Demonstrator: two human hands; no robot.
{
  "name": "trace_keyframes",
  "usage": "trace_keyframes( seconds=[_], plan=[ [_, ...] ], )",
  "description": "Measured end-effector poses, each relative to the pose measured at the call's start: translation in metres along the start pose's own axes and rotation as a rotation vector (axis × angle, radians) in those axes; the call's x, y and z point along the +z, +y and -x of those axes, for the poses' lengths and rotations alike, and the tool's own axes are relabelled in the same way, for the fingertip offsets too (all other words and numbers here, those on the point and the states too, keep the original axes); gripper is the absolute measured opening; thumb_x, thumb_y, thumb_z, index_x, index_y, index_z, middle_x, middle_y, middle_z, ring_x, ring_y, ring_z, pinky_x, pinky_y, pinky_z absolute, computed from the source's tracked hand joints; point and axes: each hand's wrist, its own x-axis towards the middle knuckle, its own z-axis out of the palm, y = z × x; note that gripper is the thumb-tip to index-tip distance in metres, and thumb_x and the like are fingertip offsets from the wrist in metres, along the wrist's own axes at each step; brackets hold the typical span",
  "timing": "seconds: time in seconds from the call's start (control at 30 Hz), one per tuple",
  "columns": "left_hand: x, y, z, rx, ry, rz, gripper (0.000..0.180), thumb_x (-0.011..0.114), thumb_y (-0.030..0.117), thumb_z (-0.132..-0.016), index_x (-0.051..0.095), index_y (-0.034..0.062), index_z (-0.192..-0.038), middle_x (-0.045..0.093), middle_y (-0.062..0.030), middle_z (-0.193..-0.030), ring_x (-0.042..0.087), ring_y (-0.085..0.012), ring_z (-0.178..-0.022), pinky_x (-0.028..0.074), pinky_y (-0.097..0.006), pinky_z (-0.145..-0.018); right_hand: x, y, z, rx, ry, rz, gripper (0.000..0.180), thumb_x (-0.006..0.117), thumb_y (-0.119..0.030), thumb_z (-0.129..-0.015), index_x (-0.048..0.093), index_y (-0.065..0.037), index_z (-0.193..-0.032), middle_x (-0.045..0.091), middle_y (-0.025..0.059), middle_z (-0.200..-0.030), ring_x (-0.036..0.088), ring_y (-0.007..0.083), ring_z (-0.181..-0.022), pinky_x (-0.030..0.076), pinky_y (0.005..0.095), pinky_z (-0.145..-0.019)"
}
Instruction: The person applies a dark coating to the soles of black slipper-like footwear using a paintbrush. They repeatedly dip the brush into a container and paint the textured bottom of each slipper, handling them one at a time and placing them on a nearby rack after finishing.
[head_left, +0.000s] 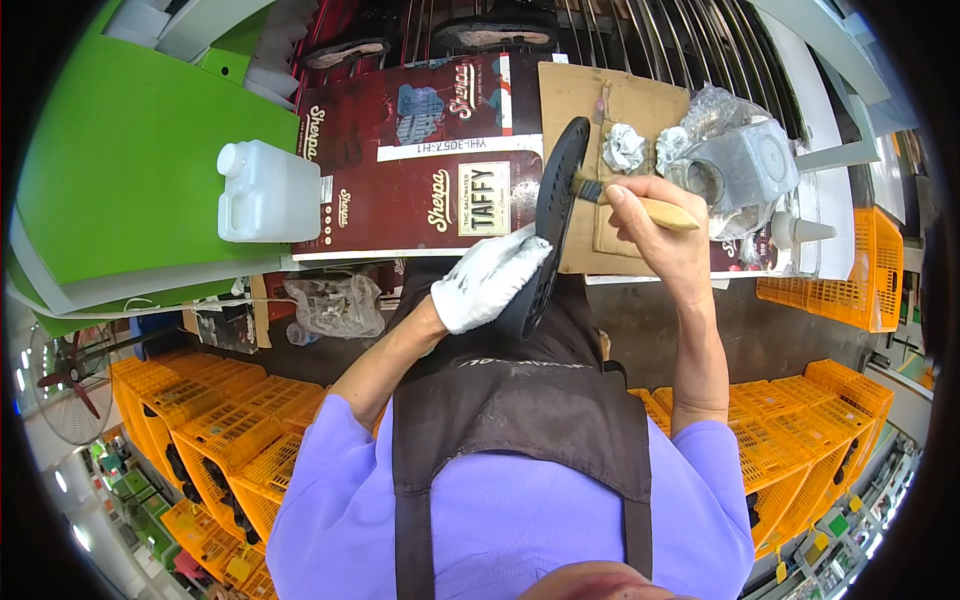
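Note:
My left hand (485,285), in a white glove with dark smudges, is closed round the lower part of a black shoe sole (559,195). The sole is tilted up on its edge, over the front of the worktop. Bare, my right hand (662,235) grips a paintbrush (672,214) by its light wooden handle. Its bristles touch the right-hand edge of the sole's upper half. Beyond the brush lie crumpled white wads (623,148) on brown cardboard (575,95). My left fingertips are partly hidden behind the sole.
A white plastic jug (270,195) stands left on dark red printed cardboard (390,205). To the right are a translucent container (755,165) on its side and a nozzle bottle (800,231). Dark shoes (497,27) sit on rollers at the back. Orange crates (845,275) flank me.

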Motion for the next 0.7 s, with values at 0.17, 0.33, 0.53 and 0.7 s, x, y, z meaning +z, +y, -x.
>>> trace_keyframes(
  seconds=[0.17, 0.33, 0.53, 0.7],
  plan=[
    [-0.004, -0.028, -0.002, -0.044, 0.065, 0.22, 0.042, 0.039, 0.029, -0.098, 0.051, -0.0063, -0.117, 0.062, -0.0085, -0.095, 0.057, -0.0152, -0.088, 0.045, -0.028, -0.08, -0.01, -0.007, 0.006, 0.217, -0.264, -0.173, 0.022, 0.066, -0.02, -0.086, 0.068, 0.002, -0.084, 0.061, 0.002, -0.061, 0.055, 0.0063, -0.052, 0.044, 0.0201, -0.047],
    [-0.002, -0.03, -0.003, -0.098, 0.07, 0.803, 0.047, 0.033, 0.037, -0.1, 0.049, 0.0008, -0.125, 0.06, -0.0071, -0.104, 0.058, -0.0116, -0.089, 0.047, -0.025, -0.082, -0.016, -0.011, 0.004, -0.181, -0.173, -0.051, 0.012, 0.065, -0.01, -0.084, 0.067, 0.001, -0.089, 0.062, 0.0054, -0.069, 0.056, 0.0098, -0.056, 0.045, 0.0233, -0.051],
    [-0.007, -0.035, -0.004, -0.134, 0.035, 1.191, 0.049, 0.029, 0.042, -0.1, 0.046, 0.0079, -0.131, 0.059, -0.0063, -0.113, 0.059, -0.0132, -0.095, 0.05, -0.028, -0.084, 0.006, 0.001, 0.012, -0.662, -0.264, 0.337, 0.027, 0.072, -0.007, -0.074, 0.066, -0.005, -0.1, 0.058, 0.0083, -0.076, 0.059, 0.0217, -0.067, 0.048, 0.0321, -0.06],
    [-0.01, -0.037, -0.009, -0.056, 0.041, 1.146, 0.048, 0.026, 0.038, -0.101, 0.042, 0.006, -0.133, 0.057, -0.0089, -0.118, 0.058, -0.0172, -0.102, 0.049, -0.032, -0.088, 0.012, -0.005, 0.025, -0.453, -0.592, -0.168, 0.018, 0.069, -0.009, -0.079, 0.069, -0.003, -0.096, 0.064, 0.0092, -0.079, 0.061, 0.0206, -0.069, 0.049, 0.0286, -0.061]
  ],
)
